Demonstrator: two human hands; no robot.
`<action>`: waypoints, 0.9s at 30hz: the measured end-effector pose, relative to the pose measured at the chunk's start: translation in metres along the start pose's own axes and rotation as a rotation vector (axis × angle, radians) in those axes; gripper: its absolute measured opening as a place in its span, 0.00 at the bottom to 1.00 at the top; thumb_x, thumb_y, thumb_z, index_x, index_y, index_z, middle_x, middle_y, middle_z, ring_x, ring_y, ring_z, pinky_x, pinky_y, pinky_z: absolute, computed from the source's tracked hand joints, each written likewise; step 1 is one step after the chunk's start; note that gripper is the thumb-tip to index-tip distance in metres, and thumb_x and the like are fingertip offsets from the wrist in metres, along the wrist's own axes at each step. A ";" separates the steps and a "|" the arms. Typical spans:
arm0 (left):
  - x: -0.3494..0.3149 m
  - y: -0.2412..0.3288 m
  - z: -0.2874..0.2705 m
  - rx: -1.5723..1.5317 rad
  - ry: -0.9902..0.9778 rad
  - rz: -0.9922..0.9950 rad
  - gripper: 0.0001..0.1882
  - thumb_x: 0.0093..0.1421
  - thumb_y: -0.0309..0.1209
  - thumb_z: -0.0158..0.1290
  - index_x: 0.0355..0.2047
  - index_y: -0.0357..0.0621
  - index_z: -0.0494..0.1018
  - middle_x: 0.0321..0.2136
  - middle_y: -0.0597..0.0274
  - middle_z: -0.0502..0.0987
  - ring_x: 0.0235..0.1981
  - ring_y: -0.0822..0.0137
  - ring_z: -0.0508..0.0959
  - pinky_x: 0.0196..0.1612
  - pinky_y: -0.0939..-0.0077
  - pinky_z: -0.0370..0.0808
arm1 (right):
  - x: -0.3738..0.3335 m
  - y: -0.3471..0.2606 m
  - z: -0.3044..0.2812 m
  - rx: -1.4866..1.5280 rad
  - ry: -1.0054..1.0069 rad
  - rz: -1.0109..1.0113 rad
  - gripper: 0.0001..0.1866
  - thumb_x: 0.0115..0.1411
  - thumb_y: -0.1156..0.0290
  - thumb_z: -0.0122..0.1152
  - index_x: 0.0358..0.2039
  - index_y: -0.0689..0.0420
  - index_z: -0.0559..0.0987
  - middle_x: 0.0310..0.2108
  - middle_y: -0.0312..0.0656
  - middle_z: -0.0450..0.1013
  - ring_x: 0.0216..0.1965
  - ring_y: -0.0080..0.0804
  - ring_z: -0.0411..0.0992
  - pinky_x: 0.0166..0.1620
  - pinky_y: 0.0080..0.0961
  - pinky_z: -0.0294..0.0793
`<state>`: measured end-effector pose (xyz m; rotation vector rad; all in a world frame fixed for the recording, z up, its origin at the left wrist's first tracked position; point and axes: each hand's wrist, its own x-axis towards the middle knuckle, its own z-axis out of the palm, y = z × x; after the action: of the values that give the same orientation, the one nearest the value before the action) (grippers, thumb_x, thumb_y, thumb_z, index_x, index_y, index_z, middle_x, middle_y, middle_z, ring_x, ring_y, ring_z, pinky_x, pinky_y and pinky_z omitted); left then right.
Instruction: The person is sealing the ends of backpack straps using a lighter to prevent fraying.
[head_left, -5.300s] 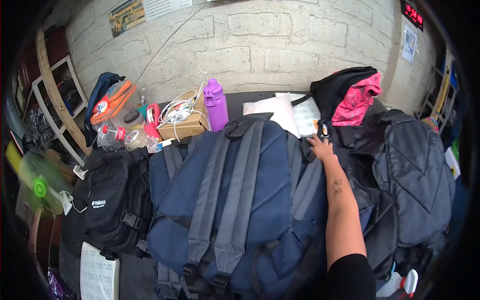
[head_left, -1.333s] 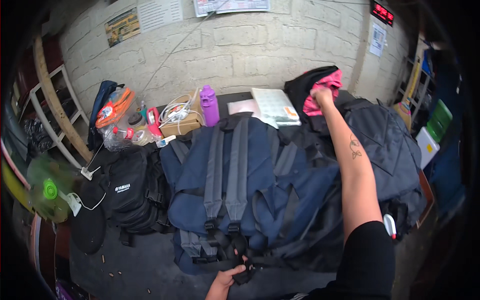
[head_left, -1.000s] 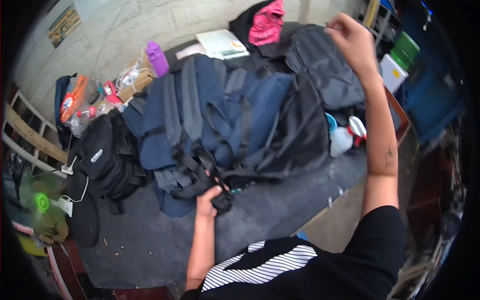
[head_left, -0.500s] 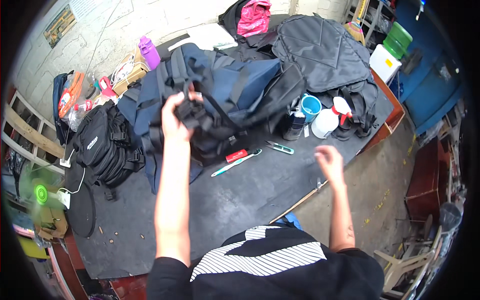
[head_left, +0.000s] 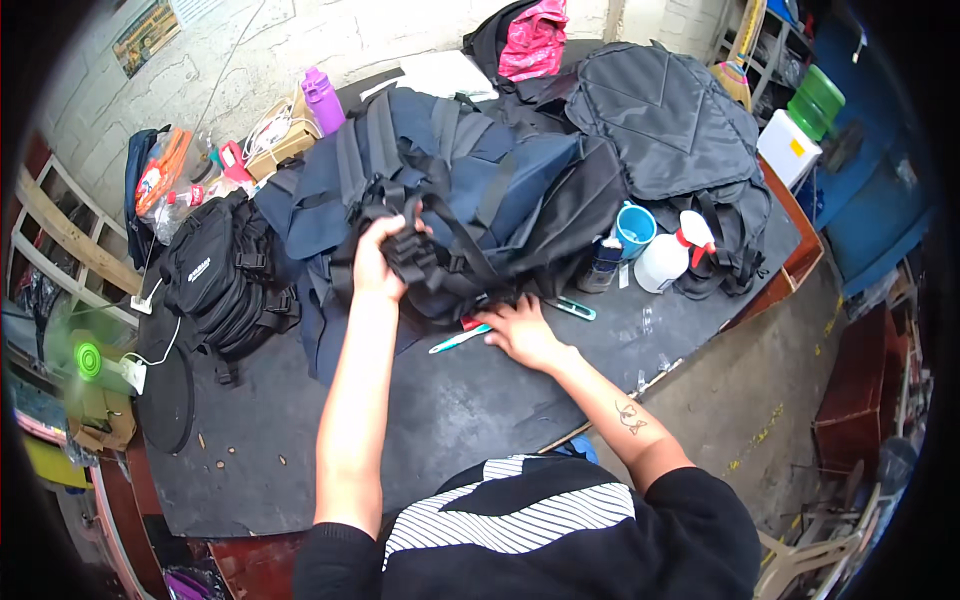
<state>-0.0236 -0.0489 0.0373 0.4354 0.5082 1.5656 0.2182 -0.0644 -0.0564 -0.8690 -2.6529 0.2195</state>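
Observation:
My left hand point(head_left: 382, 262) is closed round black webbing straps and plastic buckles point(head_left: 415, 255) on a dark blue and black backpack point(head_left: 500, 180), holding them up above its near side. My right hand point(head_left: 527, 335) lies on the dark table with fingers stretched toward the bag's lower edge. Beneath and beside those fingers are a small red block-shaped object point(head_left: 470, 322), partly covered, and a white and green toothbrush point(head_left: 460, 339). Green-handled thread snips point(head_left: 572, 308) lie just to the right of this hand.
A blue mug point(head_left: 634, 228), a white spray bottle point(head_left: 662, 264) and a grey-black bag point(head_left: 665, 120) stand at the right. On the left are a smaller black backpack point(head_left: 215, 275) and a purple bottle point(head_left: 322, 100). The table edge point(head_left: 610, 400) runs along my right side.
My right hand has moved left from beyond the table edge onto the table by the red object and toothbrush. My left hand keeps hold of the straps; the view has shifted slightly.

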 end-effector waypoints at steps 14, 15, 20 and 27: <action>-0.017 -0.018 -0.009 -0.031 0.038 -0.017 0.15 0.49 0.27 0.51 0.37 0.31 0.70 0.27 0.55 0.75 0.28 0.61 0.76 0.40 0.67 0.73 | -0.046 0.074 -0.046 0.063 0.056 -0.366 0.19 0.42 0.79 0.56 0.38 0.51 0.76 0.42 0.45 0.66 0.51 0.47 0.60 0.50 0.41 0.61; -0.017 -0.020 -0.011 -0.032 0.036 -0.015 0.15 0.49 0.27 0.51 0.37 0.31 0.70 0.27 0.55 0.75 0.28 0.61 0.76 0.40 0.67 0.73 | -0.048 0.080 -0.048 0.022 0.153 -0.324 0.17 0.42 0.77 0.57 0.35 0.52 0.77 0.41 0.46 0.66 0.49 0.48 0.62 0.48 0.41 0.62; -0.025 -0.027 -0.012 0.025 0.091 0.036 0.18 0.48 0.26 0.51 0.41 0.33 0.67 0.28 0.55 0.73 0.29 0.60 0.75 0.40 0.66 0.74 | -0.057 0.060 -0.049 0.191 0.508 0.149 0.08 0.45 0.85 0.47 0.27 0.65 0.71 0.31 0.51 0.67 0.33 0.47 0.68 0.35 0.35 0.69; -0.023 -0.055 0.018 0.133 0.114 0.167 0.38 0.48 0.19 0.48 0.60 0.49 0.50 0.39 0.54 0.68 0.34 0.62 0.74 0.40 0.67 0.74 | -0.057 0.010 -0.025 -0.156 0.165 0.378 0.18 0.43 0.63 0.63 0.30 0.61 0.70 0.27 0.47 0.69 0.32 0.45 0.69 0.37 0.38 0.67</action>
<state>0.0328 -0.0694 0.0220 0.5021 0.6814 1.7305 0.2755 -0.0893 -0.0514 -1.3755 -2.3594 0.0281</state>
